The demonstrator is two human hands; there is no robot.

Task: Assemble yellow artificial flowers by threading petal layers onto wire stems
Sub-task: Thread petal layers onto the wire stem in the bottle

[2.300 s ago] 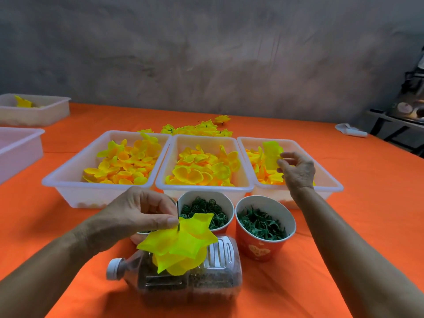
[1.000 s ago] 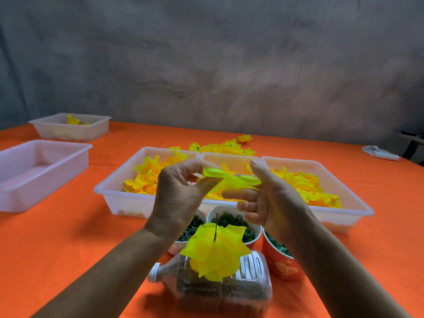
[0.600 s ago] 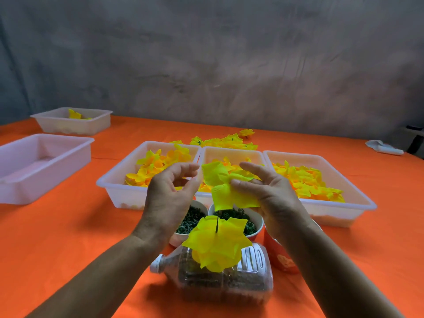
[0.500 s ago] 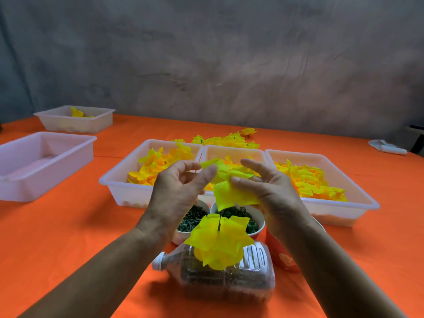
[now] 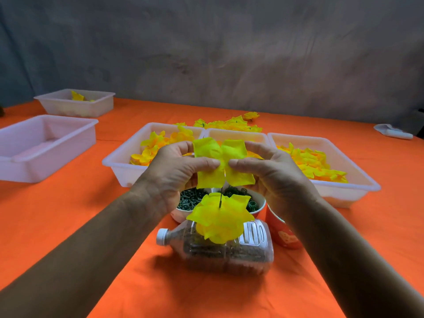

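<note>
Grip: the left hand (image 5: 171, 177) and right hand (image 5: 273, 173) each pinch one side of a yellow petal layer (image 5: 223, 165), thumbs nearly meeting at its centre, held spread directly above the wire stem (image 5: 220, 198); whether the stem tip has entered the layer cannot be told, and the fingers behind it are hidden. Below, the stem rises from stacked yellow petals (image 5: 220, 220) over a clear bottle (image 5: 229, 251) lying on the orange counter (image 5: 68, 226), with cups of green parts (image 5: 190, 199) partly concealed by hands and petals. Beyond stand three white trays (image 5: 119, 166) of yellow petals, the middle one largely screened, and loose flowers (image 5: 229, 125) behind them.
</note>
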